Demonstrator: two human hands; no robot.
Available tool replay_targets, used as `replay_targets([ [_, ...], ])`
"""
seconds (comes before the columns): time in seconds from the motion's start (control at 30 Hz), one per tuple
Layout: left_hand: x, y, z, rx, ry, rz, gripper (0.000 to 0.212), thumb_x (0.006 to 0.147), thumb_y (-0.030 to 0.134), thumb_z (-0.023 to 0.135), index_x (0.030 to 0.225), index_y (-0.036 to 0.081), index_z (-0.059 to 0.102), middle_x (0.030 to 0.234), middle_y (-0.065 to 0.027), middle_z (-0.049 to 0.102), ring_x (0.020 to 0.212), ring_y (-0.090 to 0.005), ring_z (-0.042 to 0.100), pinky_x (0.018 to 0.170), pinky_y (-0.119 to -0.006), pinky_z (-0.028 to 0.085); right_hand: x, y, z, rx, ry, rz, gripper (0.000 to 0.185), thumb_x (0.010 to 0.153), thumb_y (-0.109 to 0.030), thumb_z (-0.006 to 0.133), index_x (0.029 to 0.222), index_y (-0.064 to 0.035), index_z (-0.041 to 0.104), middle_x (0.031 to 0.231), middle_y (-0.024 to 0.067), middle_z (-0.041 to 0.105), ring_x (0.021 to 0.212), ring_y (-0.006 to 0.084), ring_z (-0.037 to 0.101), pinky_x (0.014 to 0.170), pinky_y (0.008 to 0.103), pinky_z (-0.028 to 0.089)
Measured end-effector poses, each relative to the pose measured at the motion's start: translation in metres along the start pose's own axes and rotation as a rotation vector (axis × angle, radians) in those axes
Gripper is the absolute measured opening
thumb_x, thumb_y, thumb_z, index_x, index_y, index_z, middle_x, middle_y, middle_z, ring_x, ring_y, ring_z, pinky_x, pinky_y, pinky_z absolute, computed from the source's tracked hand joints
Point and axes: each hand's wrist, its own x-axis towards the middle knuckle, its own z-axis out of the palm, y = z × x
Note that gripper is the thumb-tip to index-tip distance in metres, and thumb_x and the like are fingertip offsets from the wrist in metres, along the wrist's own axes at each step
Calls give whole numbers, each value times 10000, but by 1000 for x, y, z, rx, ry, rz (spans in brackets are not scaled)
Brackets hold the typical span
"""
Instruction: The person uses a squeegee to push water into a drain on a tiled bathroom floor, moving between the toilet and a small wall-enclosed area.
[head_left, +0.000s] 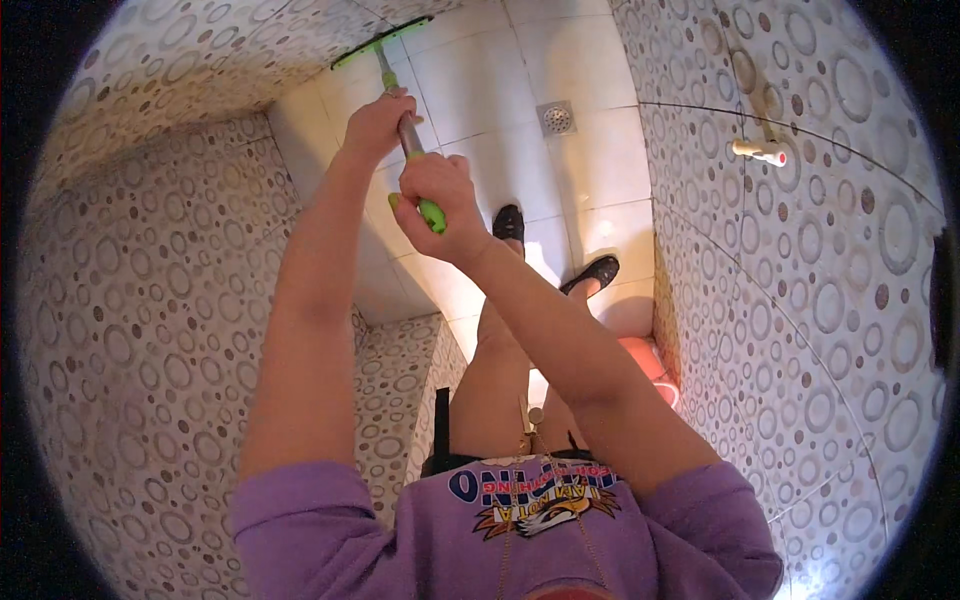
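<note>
A squeegee-type floor wiper (382, 43) with a green and black head lies along the far left edge of the tiled floor, against the base of the wall. My left hand (380, 126) is closed around the upper, far part of its grey and green pole. Nearer to me, my right hand (441, 202) grips the pole by its green end, which shows below the fingers. The pole slants from my right hand up to the head. Part of it is hidden under both hands.
A metal floor drain (556, 118) lies right of the pole. My feet, in black shoes (598, 274), stand on pale tiles. A tap (759, 152) juts from the right patterned wall (810, 300). A reddish plastic vessel (646, 358) is partly hidden by my right arm.
</note>
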Motion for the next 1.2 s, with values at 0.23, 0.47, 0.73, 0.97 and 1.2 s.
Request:
replay_targets([
  [0.23,-12,62,89,-262,160,-152,111,829,226,607,897,137,605,1310,-199,480,1143,-336,526,891,-413,477,-62,13,-59,52,65,165,124,665,-57,592,787,-46,576,866,123,615,827,297,592,759,396,394],
  [0.47,-43,172,89,-271,33,-173,152,796,210,664,923,145,612,1313,-186,474,1180,-352,501,877,-418,500,-109,-49,-135,60,39,408,51,690,-7,537,736,-12,556,786,144,599,807,296,594,795,398,406],
  [0.73,-58,213,96,-250,56,-110,133,840,238,620,887,114,612,1309,-183,487,1217,-407,446,793,-458,537,-132,-67,-161,96,96,383,45,683,-42,533,659,-26,499,733,127,573,765,293,580,757,385,388],
  [0.97,-69,236,101,-300,22,-90,145,850,243,608,893,105,612,1304,-197,486,1228,-411,431,827,-458,524,-149,-81,-173,89,115,382,48,658,-41,526,642,-34,481,707,124,567,758,289,586,739,376,389],
  [1.2,-77,261,106,-342,-49,-90,119,825,235,634,815,126,587,1310,-203,478,1211,-434,437,901,-470,471,-159,-97,-191,43,85,390,32,661,-50,523,657,-35,496,698,120,559,731,274,586,720,365,382],
])
